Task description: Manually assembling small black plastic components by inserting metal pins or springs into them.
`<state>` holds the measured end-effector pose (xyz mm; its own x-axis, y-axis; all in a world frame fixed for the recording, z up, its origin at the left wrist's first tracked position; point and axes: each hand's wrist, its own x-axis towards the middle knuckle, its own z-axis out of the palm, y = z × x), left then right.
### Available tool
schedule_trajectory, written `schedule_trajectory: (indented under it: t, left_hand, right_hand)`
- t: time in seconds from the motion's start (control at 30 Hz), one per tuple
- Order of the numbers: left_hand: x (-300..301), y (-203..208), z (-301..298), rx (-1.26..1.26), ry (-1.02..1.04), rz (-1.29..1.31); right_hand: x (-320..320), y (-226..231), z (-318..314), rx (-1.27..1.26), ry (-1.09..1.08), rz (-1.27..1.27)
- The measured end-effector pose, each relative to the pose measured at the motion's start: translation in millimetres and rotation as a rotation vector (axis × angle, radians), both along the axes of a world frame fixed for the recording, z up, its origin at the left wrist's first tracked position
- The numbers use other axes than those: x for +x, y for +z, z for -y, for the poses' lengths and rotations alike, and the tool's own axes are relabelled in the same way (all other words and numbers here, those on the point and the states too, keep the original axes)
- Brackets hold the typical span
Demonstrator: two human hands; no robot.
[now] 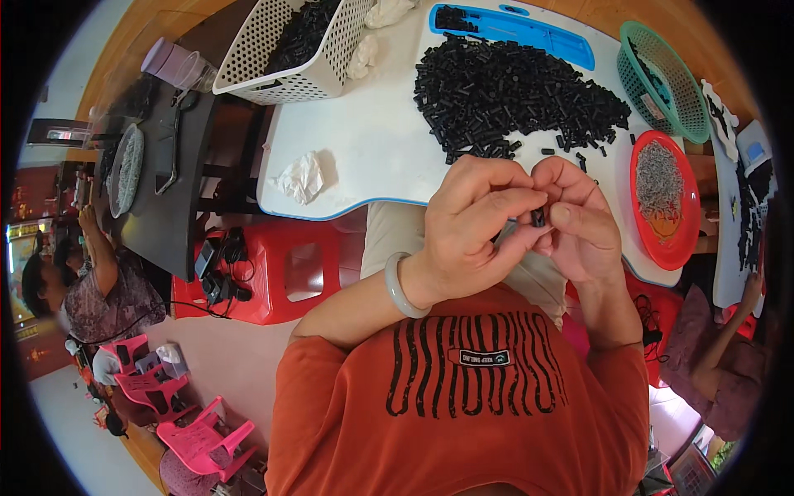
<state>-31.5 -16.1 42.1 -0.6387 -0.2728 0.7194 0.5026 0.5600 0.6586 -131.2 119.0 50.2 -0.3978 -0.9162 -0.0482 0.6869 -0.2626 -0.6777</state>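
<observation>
By the near edge of the white table (372,153), L hand (480,219) & R hand (585,221) are meeting, both pinching a small blk cylinder (538,217) (partly hidden by fingers); a heap of blk cylinders (513,95) is lying just beyond; a red oval tray (672,255) w/ silvery metal bits (659,178) is sitting on the R.

Tabletop (364,153) smooth, white, faintly glossy; heaped small pieces (513,91) look like black plastic, mostly matt; blue tray (550,40) and red dish (691,198), shiny plastic; the dish's heap of small bits (657,175) has a silvery metal look; white basket (289,89), perforated plastic; crumpled wad (300,178), thin soft paper; stool (258,277), glossy red plastic; bangle (396,285) smooth, polished; shirt (471,442), matt cloth.
</observation>
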Motion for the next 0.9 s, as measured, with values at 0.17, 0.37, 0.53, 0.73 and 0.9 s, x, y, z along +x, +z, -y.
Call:
schedule_trajectory:
  t: [0.17, 0.37, 0.53, 0.73, 0.9]
  left_hand:
    - [-1, 2, -10, 0.045, 0.044, -0.006]
    - [-1, 4, -9, -0.098, 0.018, -0.064]
    - [6, 11, -15, 0.085, 0.009, 0.069]
    - [10, 2, -13, 0.153, -0.188, 0.138]
    - [7, -9, 1, -0.01, -0.323, 0.118]
  right_hand:
    - [-2, -5, -4, 0.018, 0.0, -0.001]
    - [9, -4, -8, -0.006, -0.035, -0.137]
    - [10, 0, -10, -0.019, -0.104, -0.177]
    - [15, -7, -15, -0.069, -0.176, -0.255]
    - [18, -15, -14, 0.16, -0.047, -0.028]
